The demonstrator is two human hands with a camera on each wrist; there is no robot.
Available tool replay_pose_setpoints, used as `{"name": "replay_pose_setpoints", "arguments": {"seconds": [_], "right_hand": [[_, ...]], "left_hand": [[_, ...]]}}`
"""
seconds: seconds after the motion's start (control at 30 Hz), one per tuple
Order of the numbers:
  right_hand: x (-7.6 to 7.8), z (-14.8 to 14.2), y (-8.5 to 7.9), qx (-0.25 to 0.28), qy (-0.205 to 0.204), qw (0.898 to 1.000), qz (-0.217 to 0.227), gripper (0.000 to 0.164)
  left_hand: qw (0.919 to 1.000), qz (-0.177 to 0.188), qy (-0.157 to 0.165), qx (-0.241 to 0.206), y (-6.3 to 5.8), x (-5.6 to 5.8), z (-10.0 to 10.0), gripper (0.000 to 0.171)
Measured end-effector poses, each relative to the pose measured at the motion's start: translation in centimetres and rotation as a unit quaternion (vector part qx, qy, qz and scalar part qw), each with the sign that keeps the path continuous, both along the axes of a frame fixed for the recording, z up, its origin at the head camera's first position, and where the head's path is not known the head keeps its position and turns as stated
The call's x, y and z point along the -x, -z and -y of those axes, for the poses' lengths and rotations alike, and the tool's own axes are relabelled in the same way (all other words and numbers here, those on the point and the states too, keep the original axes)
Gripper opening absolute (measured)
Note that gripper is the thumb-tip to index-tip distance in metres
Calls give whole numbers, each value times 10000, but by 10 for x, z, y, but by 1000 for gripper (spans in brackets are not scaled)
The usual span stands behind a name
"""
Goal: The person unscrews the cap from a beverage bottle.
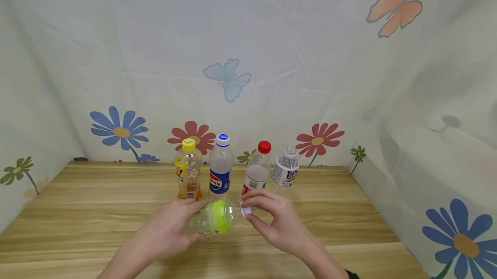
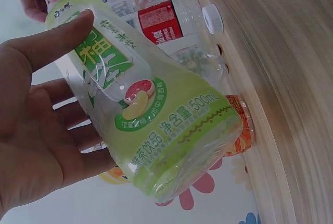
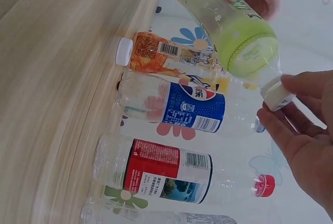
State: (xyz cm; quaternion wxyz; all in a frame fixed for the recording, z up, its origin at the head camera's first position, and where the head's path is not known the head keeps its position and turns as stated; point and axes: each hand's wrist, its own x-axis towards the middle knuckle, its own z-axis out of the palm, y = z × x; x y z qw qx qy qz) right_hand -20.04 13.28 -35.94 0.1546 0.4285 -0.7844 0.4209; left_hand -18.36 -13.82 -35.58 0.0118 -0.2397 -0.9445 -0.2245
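Observation:
In the head view my left hand point(image 1: 171, 229) grips a green-labelled tea bottle point(image 1: 217, 217), tilted nearly onto its side with its neck to the right. Its label point(image 2: 140, 99) faces the left wrist camera, my left thumb lying across it. At the neck, my right hand point(image 1: 277, 221) pinches the white cap point(image 3: 277, 94) between thumb and fingers. The cap sits at the mouth of the bottle; I cannot tell whether it is screwed on.
Behind the hands stand a yellow-capped bottle point(image 1: 188, 169), a blue-labelled cola bottle point(image 1: 220, 167), a red-capped bottle point(image 1: 258, 167) and a capless clear bottle point(image 1: 285, 169). A loose white cap point(image 3: 124, 51) lies on the wooden table point(image 1: 97, 210). A flowered cloth point(image 1: 155, 54) hangs behind.

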Motion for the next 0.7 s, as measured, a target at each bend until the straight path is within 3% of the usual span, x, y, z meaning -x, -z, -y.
{"name": "replay_pose_setpoints", "arguments": {"seconds": [0.2,0.53,0.7], "right_hand": [[0,3,2,191,215,9996,-25,33],[0,2,2,148,875,9941,617,14],[-1,2,1,40,974,9918,832,13]], "left_hand": [[10000,69,41,3,0,-1,-1,67],[9999,96,28,42,0,-1,-1,69],[9999,110,20,35,0,-1,-1,69]]}}
